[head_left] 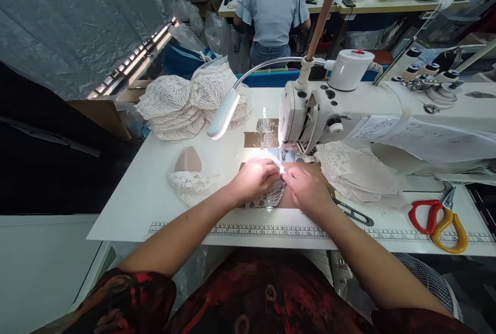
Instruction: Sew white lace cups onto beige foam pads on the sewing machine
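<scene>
A piece of white lace fabric (273, 195) lies under the sewing machine's (304, 117) needle area, lit by the lamp. My left hand (259, 176) is closed on the lace from the left, fingertips pinched near the needle. From the right, my right hand (304, 184) pinches the edge of the same lace, its fingers almost meeting the left ones. The fingertips partly hide the edge they hold. Left of my hands, a beige cup piece with lace (188, 176) rests on the white table (127, 200).
Stacked lace cups (174, 109) stand at the back left below a bendable lamp (225, 114). More lace pieces (360, 174) lie right of the needle. Red-and-yellow scissors (442, 220) and a dark green flat tool (353, 213) lie at the right. A person (273, 11) sits ahead.
</scene>
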Motion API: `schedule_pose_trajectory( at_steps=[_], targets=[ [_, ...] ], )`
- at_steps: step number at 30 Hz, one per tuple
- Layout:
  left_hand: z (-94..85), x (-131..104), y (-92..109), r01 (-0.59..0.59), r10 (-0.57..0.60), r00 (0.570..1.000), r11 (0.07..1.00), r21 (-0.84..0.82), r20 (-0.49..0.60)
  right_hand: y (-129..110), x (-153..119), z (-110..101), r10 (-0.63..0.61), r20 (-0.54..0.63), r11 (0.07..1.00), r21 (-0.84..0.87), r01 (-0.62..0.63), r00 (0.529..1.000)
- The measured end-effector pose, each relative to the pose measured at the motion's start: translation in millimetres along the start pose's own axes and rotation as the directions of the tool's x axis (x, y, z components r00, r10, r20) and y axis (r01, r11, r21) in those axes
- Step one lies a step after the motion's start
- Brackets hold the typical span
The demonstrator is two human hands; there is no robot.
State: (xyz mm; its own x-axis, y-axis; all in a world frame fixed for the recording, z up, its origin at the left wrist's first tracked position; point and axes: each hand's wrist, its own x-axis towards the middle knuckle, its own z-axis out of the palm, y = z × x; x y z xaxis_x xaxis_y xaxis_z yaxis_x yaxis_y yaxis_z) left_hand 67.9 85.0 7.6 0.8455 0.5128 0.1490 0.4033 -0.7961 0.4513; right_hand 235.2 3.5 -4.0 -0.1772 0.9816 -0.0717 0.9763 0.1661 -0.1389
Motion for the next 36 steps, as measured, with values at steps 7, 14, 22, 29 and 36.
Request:
schedule_pose_trajectory(
  at_steps=[7,14,22,29,36],
  targets=[
    [25.9,3.0,-25.4,-0.100,0.112,0.984,0.991,0.093,-0.136,-1.5,6.0,1.0,0.057,-0.022,0.996,-0.065,-0.058,0.998],
    [27.6,18.3,-48.1,-0.151,0.155,0.976,0.988,0.040,-0.151,1.4,16.8,2.3,0.115,-0.017,0.991,-0.059,-0.116,0.993],
    [25.9,21.9,-55.8,-0.223,0.227,0.959,0.974,0.044,-0.171,0.9,16.0,4.2,0.098,-0.028,0.994,-0.038,-0.099,0.995],
    [26.2,26.2,-55.7,-0.163,0.181,0.968,0.980,0.111,-0.175,-0.3,14.3,6.2,0.102,-0.043,0.994,-0.042,-0.103,0.994],
    [19.4,18.5,-45.3,-0.028,0.052,0.996,0.956,0.294,-0.075,5.0,11.3,16.3,0.077,-0.171,0.996,-0.024,-0.082,0.982]
  ],
)
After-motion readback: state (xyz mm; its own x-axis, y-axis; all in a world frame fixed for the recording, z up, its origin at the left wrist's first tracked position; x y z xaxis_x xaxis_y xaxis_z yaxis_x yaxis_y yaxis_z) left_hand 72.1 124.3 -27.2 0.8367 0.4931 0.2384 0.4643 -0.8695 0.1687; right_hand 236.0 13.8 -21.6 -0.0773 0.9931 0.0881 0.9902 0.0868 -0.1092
